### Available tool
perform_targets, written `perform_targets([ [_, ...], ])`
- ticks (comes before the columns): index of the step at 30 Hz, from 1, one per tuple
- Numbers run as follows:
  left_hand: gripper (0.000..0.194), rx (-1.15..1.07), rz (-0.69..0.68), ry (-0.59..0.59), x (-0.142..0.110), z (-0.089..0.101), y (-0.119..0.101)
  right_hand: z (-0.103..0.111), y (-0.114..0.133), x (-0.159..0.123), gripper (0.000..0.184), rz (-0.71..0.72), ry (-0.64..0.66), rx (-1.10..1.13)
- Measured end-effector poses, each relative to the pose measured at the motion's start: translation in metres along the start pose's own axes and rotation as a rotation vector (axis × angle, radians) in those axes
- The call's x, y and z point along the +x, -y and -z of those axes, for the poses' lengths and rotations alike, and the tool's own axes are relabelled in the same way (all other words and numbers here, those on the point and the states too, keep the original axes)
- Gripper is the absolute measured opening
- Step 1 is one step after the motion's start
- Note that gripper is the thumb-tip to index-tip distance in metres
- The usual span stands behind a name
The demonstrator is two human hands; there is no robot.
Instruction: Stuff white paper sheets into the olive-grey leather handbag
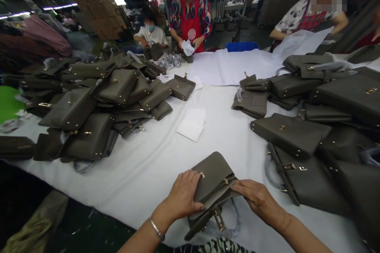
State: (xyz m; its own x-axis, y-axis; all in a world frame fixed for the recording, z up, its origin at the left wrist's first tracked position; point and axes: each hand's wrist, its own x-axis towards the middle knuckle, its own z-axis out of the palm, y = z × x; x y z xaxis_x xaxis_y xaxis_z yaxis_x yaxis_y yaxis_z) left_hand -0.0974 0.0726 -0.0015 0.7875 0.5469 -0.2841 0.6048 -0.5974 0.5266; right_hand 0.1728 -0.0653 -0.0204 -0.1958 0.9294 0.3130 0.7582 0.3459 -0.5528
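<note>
A dark olive handbag (214, 170) with gold hardware lies on the white-covered table right in front of me, its flap end toward my body. My left hand (184, 194) lies on the bag's left side, fingers over the front panel and thumb along its near edge. At the right of the bag's opening, my right hand (255, 197) pinches the edge between thumb and fingers. A gold clasp plate (219, 219) hangs from the flap. The handle (237, 217), in clear wrapping, rests on the table beneath my wrists.
Olive handbags are heaped at the left (102, 130) and at the right (292, 134). White paper sheets (192, 124) lie mid-table. Across it, a person in a red apron (190, 27) holds white paper; others work nearby. A blue bin (242, 46) stands behind the far edge.
</note>
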Motion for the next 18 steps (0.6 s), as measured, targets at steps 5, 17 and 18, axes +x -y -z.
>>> perform_targets([
  [5,0.041,0.085,0.094,0.007,0.006,0.011,0.007,0.019,0.021,0.012,0.044,0.056,-0.035,0.029],
  [17,0.016,-0.088,0.088,0.158,0.026,0.02,0.027,-0.01,0.046,-0.03,0.031,0.069,0.231,-0.312],
  [18,0.025,-0.072,0.072,0.136,0.028,0.021,0.024,-0.02,0.045,-0.035,0.028,0.031,0.28,-0.331],
])
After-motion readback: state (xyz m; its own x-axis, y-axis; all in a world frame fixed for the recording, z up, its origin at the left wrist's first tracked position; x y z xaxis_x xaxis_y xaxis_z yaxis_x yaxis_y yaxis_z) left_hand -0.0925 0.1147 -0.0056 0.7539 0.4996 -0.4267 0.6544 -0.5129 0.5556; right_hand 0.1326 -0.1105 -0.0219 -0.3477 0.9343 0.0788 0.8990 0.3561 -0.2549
